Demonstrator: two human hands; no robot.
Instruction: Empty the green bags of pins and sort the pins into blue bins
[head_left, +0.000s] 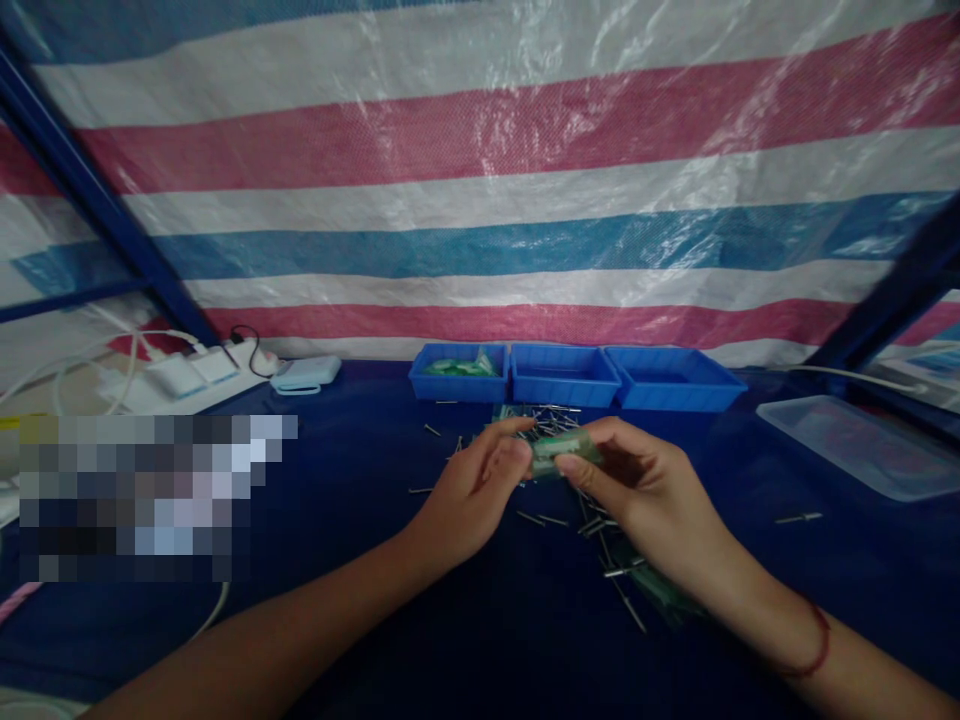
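The left hand (480, 490) and the right hand (649, 490) are both pinching a small green bag (556, 450). They are holding it up over the bench (450, 640). Shiny pins (551, 408) are lying near, and three blue boxes (562, 390) are sitting behind.

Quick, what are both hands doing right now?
Left hand: closed, holding one end of the green plastic packet.
Right hand: closed, holding its other end.

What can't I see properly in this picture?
All in the head view:
- What's inside the small bag: blurred, partly behind fingers.
- Ends of some metal pins: behind the right hand.
- Clear plastic piece: cut by the right edge.
- Whatever's under the blocky patch: pixels cover it.
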